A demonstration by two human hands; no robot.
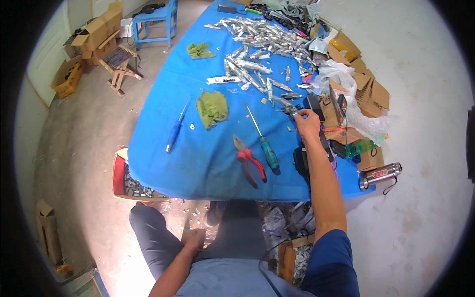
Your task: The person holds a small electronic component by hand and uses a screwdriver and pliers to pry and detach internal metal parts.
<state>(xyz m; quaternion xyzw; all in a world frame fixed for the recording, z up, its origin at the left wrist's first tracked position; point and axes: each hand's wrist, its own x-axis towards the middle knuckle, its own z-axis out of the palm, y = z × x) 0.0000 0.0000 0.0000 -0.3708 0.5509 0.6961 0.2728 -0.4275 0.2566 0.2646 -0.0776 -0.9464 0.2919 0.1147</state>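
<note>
My right hand (308, 123) reaches over the blue-covered table (198, 163), fingers pinched at the near end of the pile of silver wrapped pieces (269, 39). What lies between the fingertips is mostly hidden; a greyish metal piece (288, 106) shows just beyond them. Low by my thigh, my left hand (194, 239) is loosely curled, with nothing visible in it. Red-handled pliers (249, 161) lie near the table's front, beside a teal-handled screwdriver (267, 151). Farther left are a blue-handled screwdriver (175, 131) and a crumpled green cloth (212, 109).
Black boxy devices (301, 161) with cables sit beside my right forearm. Bubble wrap (368, 121), torn cardboard (371, 96) and a steel flask (381, 175) line the right edge. Below the left corner stands a box of small metal parts (136, 188). A blue chair (153, 20) and folding stool (120, 64) stand farther back.
</note>
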